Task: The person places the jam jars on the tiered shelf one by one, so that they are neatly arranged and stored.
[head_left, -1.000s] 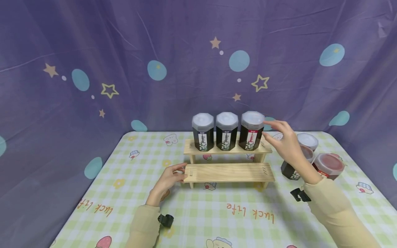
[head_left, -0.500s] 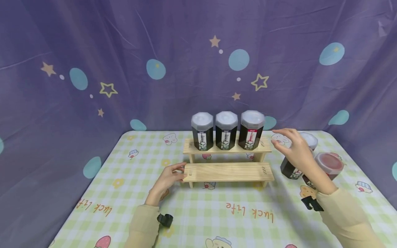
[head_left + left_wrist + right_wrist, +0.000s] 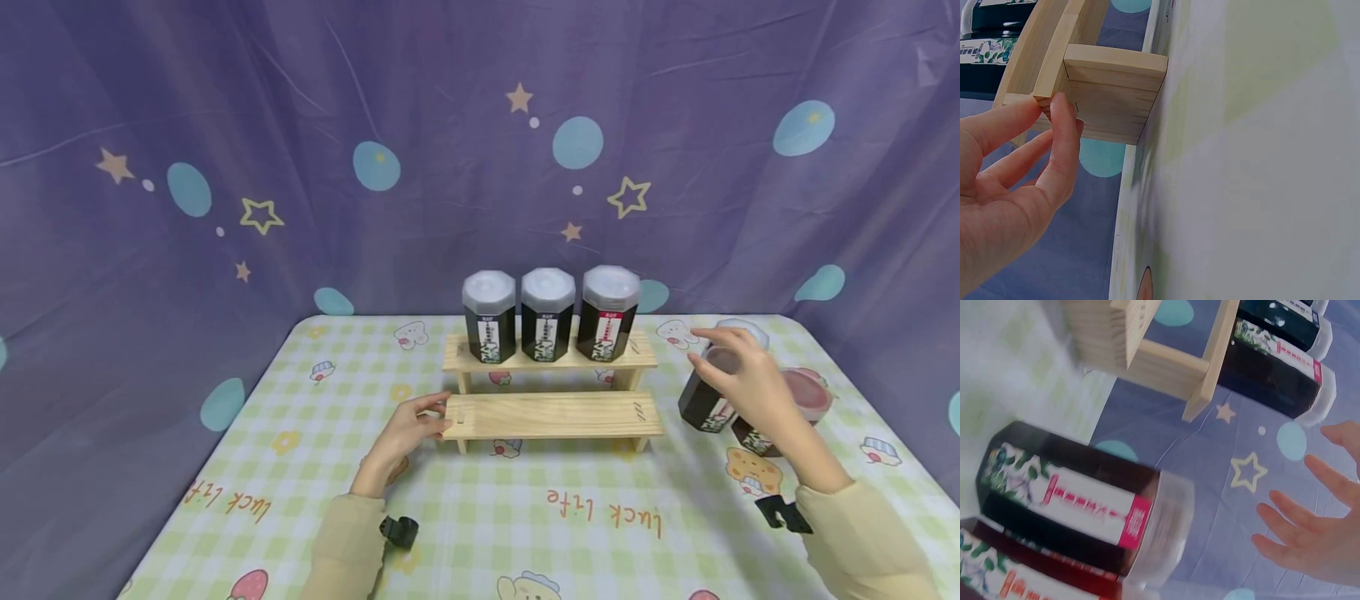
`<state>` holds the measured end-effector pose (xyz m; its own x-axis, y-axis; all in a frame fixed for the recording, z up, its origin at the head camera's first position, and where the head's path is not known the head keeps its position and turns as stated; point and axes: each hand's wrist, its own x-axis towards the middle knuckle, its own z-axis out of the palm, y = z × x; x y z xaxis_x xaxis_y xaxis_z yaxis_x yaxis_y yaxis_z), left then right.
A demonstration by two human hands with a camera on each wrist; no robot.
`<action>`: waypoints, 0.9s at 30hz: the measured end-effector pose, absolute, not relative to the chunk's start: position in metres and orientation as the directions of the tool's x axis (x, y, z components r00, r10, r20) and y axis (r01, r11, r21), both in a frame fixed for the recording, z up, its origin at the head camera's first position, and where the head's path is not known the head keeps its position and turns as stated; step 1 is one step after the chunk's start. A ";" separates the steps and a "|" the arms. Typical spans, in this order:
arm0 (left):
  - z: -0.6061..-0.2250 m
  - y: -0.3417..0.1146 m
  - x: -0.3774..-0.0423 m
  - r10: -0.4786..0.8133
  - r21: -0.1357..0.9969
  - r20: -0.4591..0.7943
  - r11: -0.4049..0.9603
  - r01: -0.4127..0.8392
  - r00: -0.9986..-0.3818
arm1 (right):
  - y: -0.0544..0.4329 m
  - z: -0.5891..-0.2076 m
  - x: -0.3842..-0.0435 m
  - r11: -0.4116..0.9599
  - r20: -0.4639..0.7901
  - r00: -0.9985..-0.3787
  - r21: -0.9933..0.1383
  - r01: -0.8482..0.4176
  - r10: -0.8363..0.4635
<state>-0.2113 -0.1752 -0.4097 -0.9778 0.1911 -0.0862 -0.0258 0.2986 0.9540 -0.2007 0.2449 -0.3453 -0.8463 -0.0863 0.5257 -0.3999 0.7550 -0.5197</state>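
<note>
A two-tier wooden rack (image 3: 555, 417) stands mid-table. My left hand (image 3: 401, 437) pinches the left end of its lower board between thumb and fingers; the left wrist view shows the fingertips (image 3: 1060, 109) on the board's end. Three dark octagonal jars with whitish lids line the upper tier: a left jar (image 3: 491, 333), a middle jar (image 3: 547, 333) and a right jar (image 3: 606, 332) with a red-and-white label. My right hand (image 3: 750, 379), fingers spread and holding nothing, hovers over the jars at the right. A pink-labelled dark jar (image 3: 1085, 500) there is nearest it.
Beside that jar stands one with a reddish lid (image 3: 810, 392), its label orange in the right wrist view. Behind them a whitish-lidded jar (image 3: 752, 332) is partly hidden by my right hand. A purple curtain (image 3: 450, 100) hangs behind the checked tablecloth (image 3: 480, 500).
My right hand has moved right, away from the right jar on the upper tier, to over the jars on the table. My left hand keeps its hold on the rack.
</note>
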 end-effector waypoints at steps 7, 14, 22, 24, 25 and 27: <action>-0.409 -0.175 -0.211 0.182 0.954 -0.085 0.300 -0.027 -0.980 | 0.261 -0.348 -0.194 0.753 0.510 -0.858 -0.539 -0.378 -0.065; -0.409 -0.175 -0.211 0.188 0.954 -0.093 0.299 -0.033 -0.978 | 0.276 -0.353 -0.186 0.795 0.462 -0.886 -0.526 -0.302 -0.031; -0.410 -0.175 -0.212 0.196 0.956 -0.083 0.293 -0.022 -0.977 | 0.289 -0.360 -0.181 0.792 0.456 -0.890 -0.540 -0.284 -0.008; -0.409 -0.175 -0.211 0.199 0.956 -0.082 0.293 -0.021 -0.976 | 0.293 -0.362 -0.180 0.793 0.463 -0.886 -0.537 -0.286 -0.007; -0.409 -0.175 -0.211 0.199 0.956 -0.083 0.293 -0.021 -0.977 | 0.294 -0.364 -0.180 0.792 0.465 -0.885 -0.538 -0.288 -0.006; -0.408 -0.175 -0.210 0.197 0.956 -0.082 0.293 -0.021 -0.977 | 0.298 -0.367 -0.180 0.790 0.471 -0.882 -0.539 -0.294 -0.007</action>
